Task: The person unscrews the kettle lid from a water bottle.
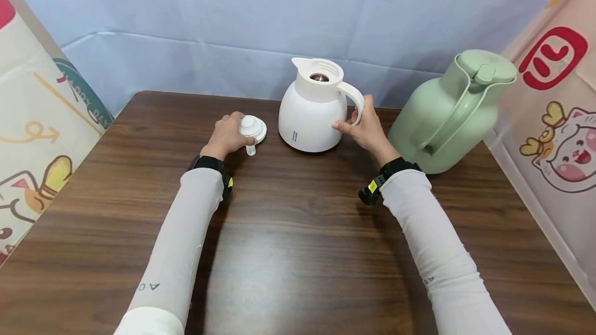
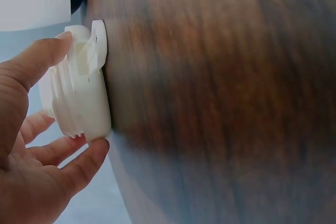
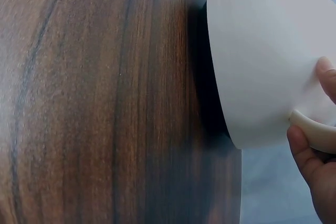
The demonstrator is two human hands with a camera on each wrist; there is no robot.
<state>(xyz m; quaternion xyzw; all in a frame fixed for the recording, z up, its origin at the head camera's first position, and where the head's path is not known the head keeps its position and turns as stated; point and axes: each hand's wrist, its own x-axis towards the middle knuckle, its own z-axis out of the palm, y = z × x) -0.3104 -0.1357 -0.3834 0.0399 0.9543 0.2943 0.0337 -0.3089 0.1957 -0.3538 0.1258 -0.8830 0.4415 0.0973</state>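
Tabletop (image 1: 307,211) parts left grip (image 1: 226,135), curled round lid (image 1: 253,127), from right grip (image 1: 369,129), pinching jug (image 1: 309,118) near far edge (image 1: 200,96).

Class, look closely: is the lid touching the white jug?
Apart. The head view shows it: a narrow strip of table lies between the lid and the white jug.

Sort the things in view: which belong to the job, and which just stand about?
In the job:
round white lid, gripped by the left hand
rounded white open-topped jug, held by the right hand

Standing about:
tall pale-green jug, untouched
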